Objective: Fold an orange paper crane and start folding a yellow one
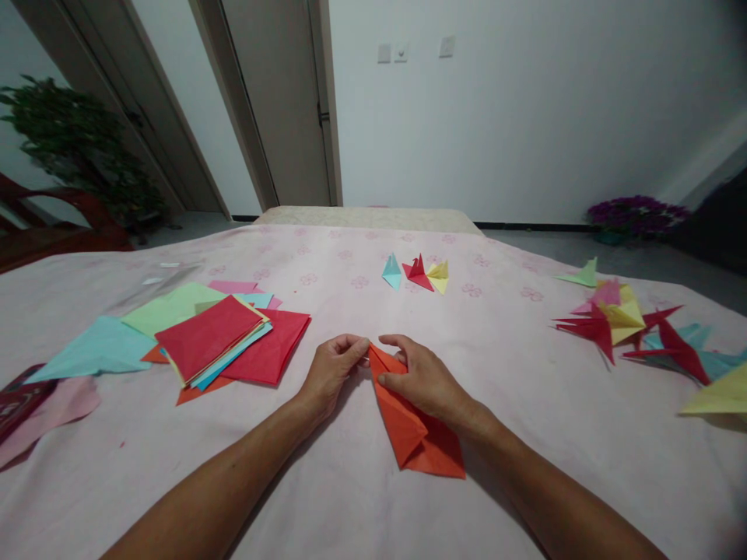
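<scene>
A pair of bare hands works orange paper (402, 428) on a flower-print tabletop (280, 498), the sheet lying between and just below them with its narrow tip pointing away. The left hand (337, 367) pinches that tip between thumb and fingertips; the right hand (430, 379) is loosely curled over the sheet's upper part, thumb resting on it, index finger reaching toward the tip (its other fingers are partly hidden). Folding looks partway along: the tip is narrowed and a flap is turned over, but the lower end spreads wide, with no wing or neck shaped. Finished work appears to sit beyond the hands, where a blue piece (392, 273), a red bird (419, 274) and a yellow piece (439, 277) stand close together, and in a cluster (595, 330) well to the right. Flat paper in a stack (213, 340), left of the left hand, seems to be waiting its turn. Bare cloth surrounds the sheet on every side, widest to the right; the cluster lies near the tabletop's right edge, the far edge runs past the red bird, and the near edge is out of view.
</scene>
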`<control>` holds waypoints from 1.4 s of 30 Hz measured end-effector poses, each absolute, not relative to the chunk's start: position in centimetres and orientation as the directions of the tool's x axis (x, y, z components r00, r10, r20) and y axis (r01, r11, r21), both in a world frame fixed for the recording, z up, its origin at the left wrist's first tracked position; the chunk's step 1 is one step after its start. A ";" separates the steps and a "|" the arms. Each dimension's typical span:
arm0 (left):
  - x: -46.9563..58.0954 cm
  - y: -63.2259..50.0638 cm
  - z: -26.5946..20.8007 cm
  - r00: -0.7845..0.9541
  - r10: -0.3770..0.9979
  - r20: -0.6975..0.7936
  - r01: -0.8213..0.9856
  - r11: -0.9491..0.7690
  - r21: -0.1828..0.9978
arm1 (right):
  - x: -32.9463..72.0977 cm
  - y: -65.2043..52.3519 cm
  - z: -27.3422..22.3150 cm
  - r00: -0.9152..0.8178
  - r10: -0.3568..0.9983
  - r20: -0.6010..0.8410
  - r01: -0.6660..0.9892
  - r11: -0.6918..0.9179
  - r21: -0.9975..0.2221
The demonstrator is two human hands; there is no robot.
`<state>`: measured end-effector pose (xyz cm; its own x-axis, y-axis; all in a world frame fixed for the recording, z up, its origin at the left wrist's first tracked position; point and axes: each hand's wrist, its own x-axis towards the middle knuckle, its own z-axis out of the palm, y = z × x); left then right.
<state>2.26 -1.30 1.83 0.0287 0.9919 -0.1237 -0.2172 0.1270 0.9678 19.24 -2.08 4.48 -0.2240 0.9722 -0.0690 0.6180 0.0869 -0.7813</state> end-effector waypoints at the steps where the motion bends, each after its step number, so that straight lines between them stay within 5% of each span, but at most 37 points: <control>1: 2.3 -1.3 1.9 0.026 0.992 -0.122 -0.202 0.125 0.971 | 19.3 -2.1 4.4 -0.232 0.970 -0.068 0.617 0.093 -0.782; 9: 2.1 -1.2 0.9 -0.160 0.984 -0.072 -0.243 0.032 0.970 | 20.9 -0.9 4.6 -0.289 0.951 -0.108 0.694 0.130 -0.708; 16: 2.0 -0.5 0.1 -0.277 0.957 -0.085 -0.360 -0.021 0.933 | 21.3 -1.4 7.0 -0.087 0.910 0.406 0.812 0.301 -0.501; 21: 1.8 -0.2 -0.1 -0.281 0.958 -0.062 -0.344 -0.041 0.938 | 19.3 -3.5 6.9 -0.303 0.889 0.343 0.828 0.424 -0.366; 24: 1.4 0.2 -0.4 -0.260 0.966 -0.012 -0.188 -0.038 0.981 | 18.7 -3.6 5.3 -0.303 0.916 0.263 0.855 0.383 -0.350; 28: 0.2 1.0 -0.6 -0.256 0.962 0.093 0.237 -0.031 0.971 | 19.0 -2.7 3.5 -0.229 0.953 0.201 0.838 0.298 -0.457; 35: -1.4 1.2 0.1 -0.151 0.970 0.192 0.774 -0.004 0.633 | 19.3 -2.0 2.2 -0.246 0.961 0.124 0.827 0.275 -0.491; 42: -1.6 1.0 0.0 -0.076 0.964 0.254 0.944 -0.012 0.329 | 19.1 -2.1 2.1 -0.265 0.955 0.133 0.858 0.297 -0.420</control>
